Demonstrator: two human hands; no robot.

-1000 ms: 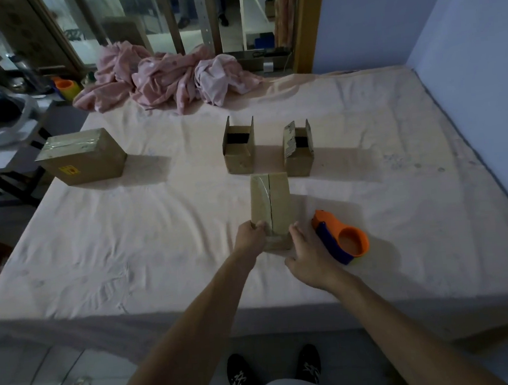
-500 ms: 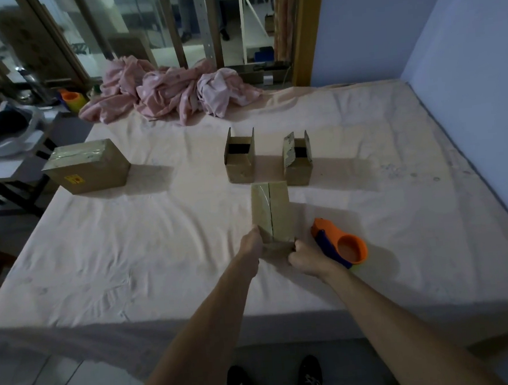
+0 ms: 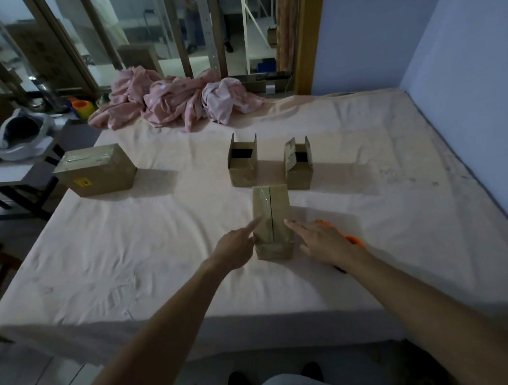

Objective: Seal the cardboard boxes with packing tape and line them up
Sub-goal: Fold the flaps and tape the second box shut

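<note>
On bed [image 3: 129,247], box [image 3: 272,218] lengthwise away.

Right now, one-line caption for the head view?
Left hand and right hand flank the taped box on the bed; two open boxes stand behind it.

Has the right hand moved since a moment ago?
Yes. The right hand went rightward from the nearest box, now over the orange tape dispenser.
</note>
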